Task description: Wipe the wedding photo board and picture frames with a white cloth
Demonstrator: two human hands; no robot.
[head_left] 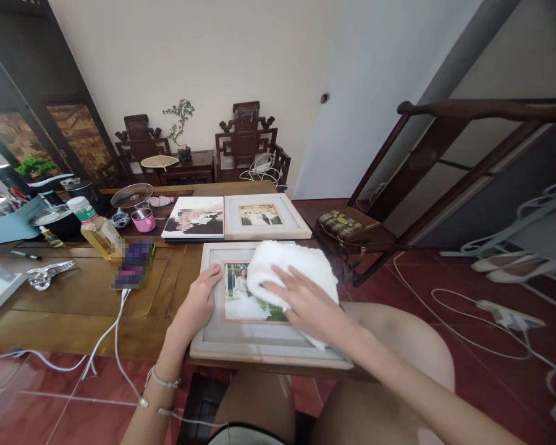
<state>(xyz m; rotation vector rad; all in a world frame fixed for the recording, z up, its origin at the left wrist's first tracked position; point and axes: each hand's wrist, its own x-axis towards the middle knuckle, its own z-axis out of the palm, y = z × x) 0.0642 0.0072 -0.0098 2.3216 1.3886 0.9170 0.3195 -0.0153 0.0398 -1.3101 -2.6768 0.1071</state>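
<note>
A pale wooden picture frame (241,346) lies flat on the table's near right corner, overhanging the edge slightly. My left hand (197,304) rests on its left border with fingers stretched flat. My right hand (306,303) presses a white fluffy cloth (291,267) onto the frame's glass, fingers spread over the cloth. The photo under the glass is partly covered by cloth and hand.
Behind lie a second framed photo (265,216) and a photo album (195,217). A phone (134,264) with a white cable, an oil bottle (97,232), a pink cup (143,220) and scissors (49,274) sit left. A wooden chair (352,225) stands right; cables cross the floor.
</note>
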